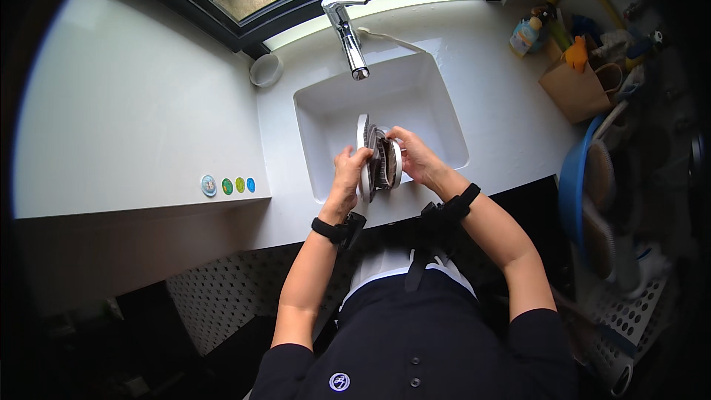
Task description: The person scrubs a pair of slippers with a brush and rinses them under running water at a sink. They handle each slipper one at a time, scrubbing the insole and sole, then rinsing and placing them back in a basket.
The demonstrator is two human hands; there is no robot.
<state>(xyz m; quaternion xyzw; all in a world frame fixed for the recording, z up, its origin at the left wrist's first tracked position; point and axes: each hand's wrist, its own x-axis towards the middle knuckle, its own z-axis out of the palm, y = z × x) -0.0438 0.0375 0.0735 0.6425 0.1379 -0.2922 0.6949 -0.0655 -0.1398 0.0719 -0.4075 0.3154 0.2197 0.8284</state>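
Observation:
Grey-brown striped fabric footwear (pixel 377 164) with white sole edges, seemingly a pair of slippers or shoes with the uppers facing each other, is held over the front part of a white sink (pixel 383 89). My left hand (pixel 350 172) grips the left white-edged piece, its thumb on the fabric. On the other side, my right hand (pixel 415 156) has its fingers around the right piece. Part of each hand's grip is hidden. A chrome faucet (pixel 351 39) stands behind the sink, its spout pointing towards the basin. No water stream is visible.
A small translucent bowl (pixel 266 71) sits at the sink's back left, beside a white panel (pixel 139 94). At the right are a bottle (pixel 525 36), a brown paper bag (pixel 575 91) and a blue basin (pixel 572 178) holding more footwear. A dark-framed window (pixel 311 0) borders the counter.

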